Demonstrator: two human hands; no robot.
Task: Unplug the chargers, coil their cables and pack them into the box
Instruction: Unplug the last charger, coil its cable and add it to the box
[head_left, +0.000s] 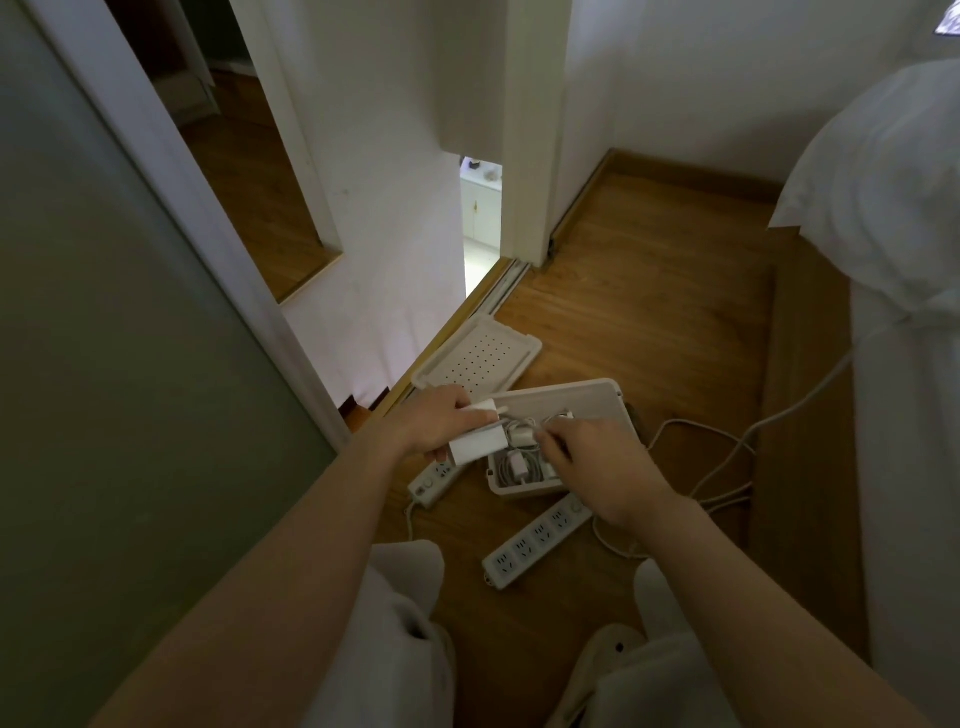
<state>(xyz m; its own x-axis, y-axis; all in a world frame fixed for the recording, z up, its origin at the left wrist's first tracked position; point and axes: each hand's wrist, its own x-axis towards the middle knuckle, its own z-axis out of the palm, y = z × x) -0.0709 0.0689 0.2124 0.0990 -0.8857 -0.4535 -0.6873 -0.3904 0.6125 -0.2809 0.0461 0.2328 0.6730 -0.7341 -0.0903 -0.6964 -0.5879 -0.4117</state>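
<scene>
A white storage box (592, 397) stands open on the wooden floor, with coiled white cables and a small adapter (517, 464) inside. My left hand (434, 422) grips a white charger brick (475, 442) just above the box's left edge. My right hand (605, 462) hovers over the box and pinches that charger's thin white cable (524, 428), which runs between the two hands. The far end of the cable is hidden under my right hand.
The box's perforated lid (478, 358) lies behind it by the door track. Two white power strips, one at left (431, 480) and one in front (537, 540), lie on the floor. White cords (727, 467) trail right towards a white bedsheet (893, 260). My knees and slippers are below.
</scene>
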